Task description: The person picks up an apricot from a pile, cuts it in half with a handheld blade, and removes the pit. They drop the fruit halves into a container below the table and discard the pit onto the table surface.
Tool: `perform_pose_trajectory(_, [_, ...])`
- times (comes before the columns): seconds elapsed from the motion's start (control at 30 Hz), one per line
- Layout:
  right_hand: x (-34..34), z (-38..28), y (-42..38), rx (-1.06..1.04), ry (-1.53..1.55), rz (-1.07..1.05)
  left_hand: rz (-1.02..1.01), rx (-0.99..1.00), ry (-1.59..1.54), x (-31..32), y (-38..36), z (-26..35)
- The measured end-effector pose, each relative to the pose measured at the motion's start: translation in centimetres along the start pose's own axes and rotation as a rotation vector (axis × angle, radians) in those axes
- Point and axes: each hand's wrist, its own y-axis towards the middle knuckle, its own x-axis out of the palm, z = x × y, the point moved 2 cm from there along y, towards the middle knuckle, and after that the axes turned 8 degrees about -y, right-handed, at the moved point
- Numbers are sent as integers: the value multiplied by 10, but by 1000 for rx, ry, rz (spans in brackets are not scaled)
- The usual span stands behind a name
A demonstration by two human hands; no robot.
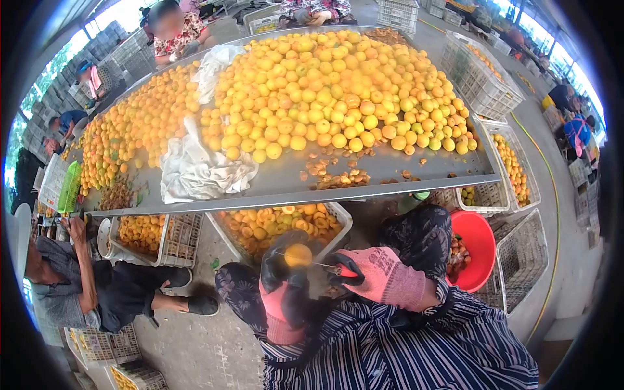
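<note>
My left hand (285, 286), in a pink and black glove, holds a round orange-yellow fruit (298, 255) in its fingers. To its right, my right hand (354, 272), in a similar glove, grips a tool with a red handle (346, 271). The tool's thin metal shaft points left and reaches the side of the fruit. Whether its tip is inside the fruit cannot be made out. Both hands are above my lap, just in front of a crate of opened fruit (279, 227).
Beyond the hands stands a metal table (390, 190) with heaped fruit (325, 84) and white cloths (201, 170). A red basin (478, 244) holding small brown pieces is at my right. At the left sits a person (65, 279). Other people and crates surround the table.
</note>
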Motion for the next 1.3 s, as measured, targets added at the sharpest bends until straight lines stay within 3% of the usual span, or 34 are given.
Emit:
perform_pose_trajectory(0.13, [10,-2,3,15,-93,99,71,-15,-81,7,-3,-1])
perform_pose_trajectory(0.23, [24,3,9,70,-65,-6,139,-62,-212,21,-3,7])
perform_pose_trajectory(0.3, [29,4,12,133,-128,-10,186,-162,-487,25,-4,6])
perform_pose_trajectory(0.43, [26,4,17,187,-280,-178,199,-281,-510,14,-5,-7])
perform_pose_trajectory(0.5, [30,10,13,-1,10,-98,212,-263,-599,9,-4,-11])
perform_pose_trajectory(0.53, [30,12,10,-1,11,-101,214,-263,-599,6,-4,-11])
perform_pose_trajectory(0.6, [28,10,4,-195,145,-55,237,-247,-744,3,-1,-11])
perform_pose_trajectory(0.73, [21,-1,-8,4,114,-134,206,-213,-714,4,-2,-14])
perform_pose_trajectory(0.83, [25,3,-10,16,35,-117,294,-345,-978,-3,-3,-22])
perform_pose_trajectory(0.9, [29,6,-9,22,7,-107,171,-368,-1183,3,-2,-23])
perform_pose_trajectory(1.03, [27,9,-6,51,77,-166,240,-384,-908,-6,4,-25])
perform_pose_trajectory(1.1, [27,7,-6,71,42,-172,244,-241,-773,-1,9,-18])
perform_pose_trajectory(1.3, [35,10,0,63,-89,-102,211,-352,-931,6,2,-29])
